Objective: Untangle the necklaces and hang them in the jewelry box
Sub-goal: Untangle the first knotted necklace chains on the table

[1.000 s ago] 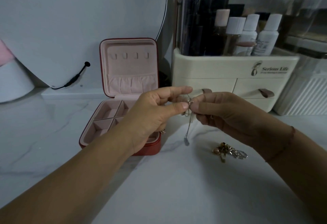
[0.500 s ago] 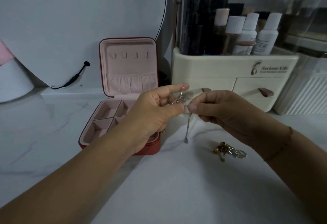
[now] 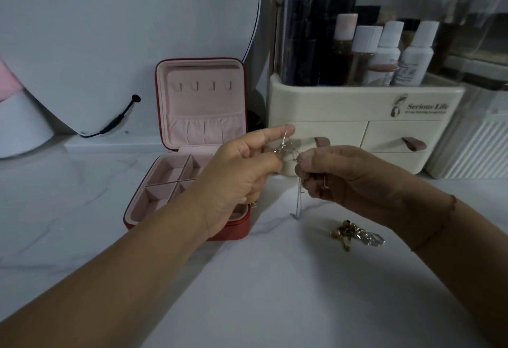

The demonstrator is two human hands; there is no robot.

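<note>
A thin silver necklace point(image 3: 298, 199) is stretched between my two hands above the marble counter; its knotted part sits between my fingertips and a loose end dangles toward the counter. My left hand point(image 3: 242, 177) pinches the chain, with the index finger raised and a loop over it. My right hand point(image 3: 341, 174) grips the other part in curled fingers. The red jewelry box point(image 3: 189, 224) stands open to the left, with a pink lining, small hooks in its lid point(image 3: 203, 86) and empty compartments. A tangled heap of gold and silver jewelry point(image 3: 356, 235) lies on the counter below my right wrist.
A cream cosmetics organizer point(image 3: 357, 111) with drawers and several bottles stands behind my hands. A round mirror point(image 3: 110, 31) with a black cable leans on the wall at the left. A white ribbed container point(image 3: 481, 149) sits at the far right.
My hands have drawn slightly apart, spreading the knotted part of the chain between them. My left index finger has lifted with a loop of chain over it.
</note>
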